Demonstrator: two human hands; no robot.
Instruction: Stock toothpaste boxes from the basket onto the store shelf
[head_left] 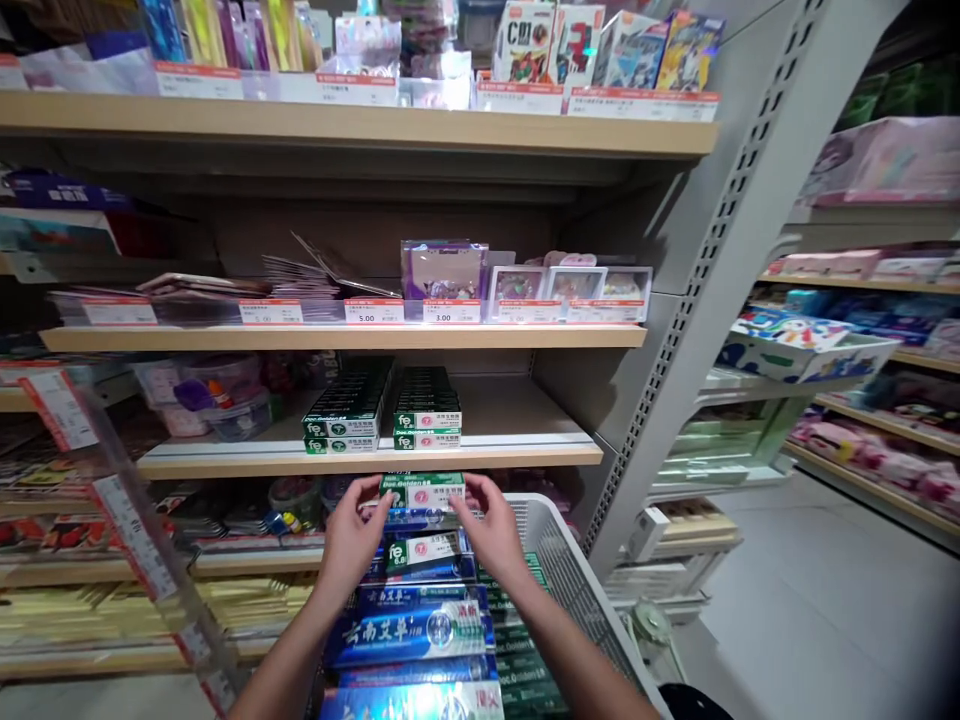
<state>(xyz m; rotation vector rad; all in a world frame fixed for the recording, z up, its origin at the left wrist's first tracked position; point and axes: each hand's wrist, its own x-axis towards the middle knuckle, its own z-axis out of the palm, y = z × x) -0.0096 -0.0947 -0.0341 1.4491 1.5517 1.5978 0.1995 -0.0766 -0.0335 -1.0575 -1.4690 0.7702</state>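
Between my left hand (355,530) and my right hand (491,520) is a green and white toothpaste box (424,492), gripped by its two ends. It hangs over the basket, just in front of and below the shelf edge. Under my hands, a light grey basket (551,510) holds blue toothpaste boxes (409,632) stacked in a column, with dark green boxes (521,640) along their right. One more green and white box (424,549) lies on top of the blue ones. On the shelf ahead stand two rows of green boxes, a left row (341,435) and a right row (427,420).
Above is a shelf (345,340) with flat packets and small clear boxes. Plastic tubs (225,395) stand left of the green rows. A slotted metal upright (697,280) rises at the right, beside an aisle floor (810,580). A price-tag strip (127,530) slants at the left.
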